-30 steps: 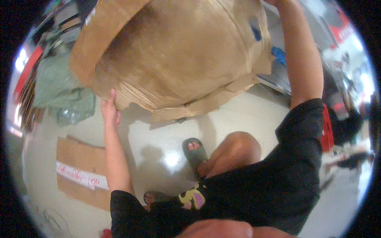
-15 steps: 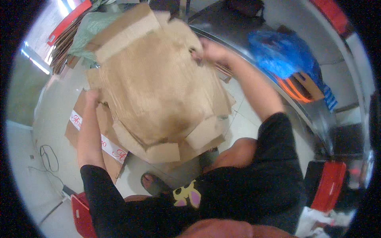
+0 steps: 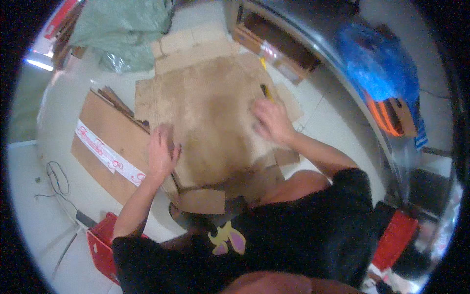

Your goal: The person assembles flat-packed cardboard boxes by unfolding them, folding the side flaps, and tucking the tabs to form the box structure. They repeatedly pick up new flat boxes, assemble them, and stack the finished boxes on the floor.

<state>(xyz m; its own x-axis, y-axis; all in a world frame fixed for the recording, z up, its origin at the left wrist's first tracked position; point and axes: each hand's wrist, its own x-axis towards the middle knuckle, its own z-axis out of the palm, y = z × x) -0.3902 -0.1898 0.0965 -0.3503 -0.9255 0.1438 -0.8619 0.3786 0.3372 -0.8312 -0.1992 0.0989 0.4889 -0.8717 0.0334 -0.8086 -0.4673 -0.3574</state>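
Note:
A large opened-out cardboard box (image 3: 215, 108) with a stained brown face lies in front of me, its flaps spread around the edges. My left hand (image 3: 164, 149) is over its left edge, fingers apart and slightly blurred. Over the right side, my right hand (image 3: 271, 120) has loosely bent fingers, smeared a little by motion, with nothing visible in them. A dark hand slot with something yellow (image 3: 267, 93) showing at it sits just beyond that hand. Whether either hand touches the cardboard is hard to tell.
Flattened brown cardboard (image 3: 105, 152) with a white strip lies on the left. A green plastic bag (image 3: 122, 29) is at the far left, a wooden-looking box (image 3: 279, 44) at the far right. Blue plastic (image 3: 379, 59) rests on the right-hand surface; a red bin (image 3: 103, 250) stands near left.
The cardboard, gripped by both side edges before, has come down flatter. Both hands have let go of the edges and moved inward and nearer to me.

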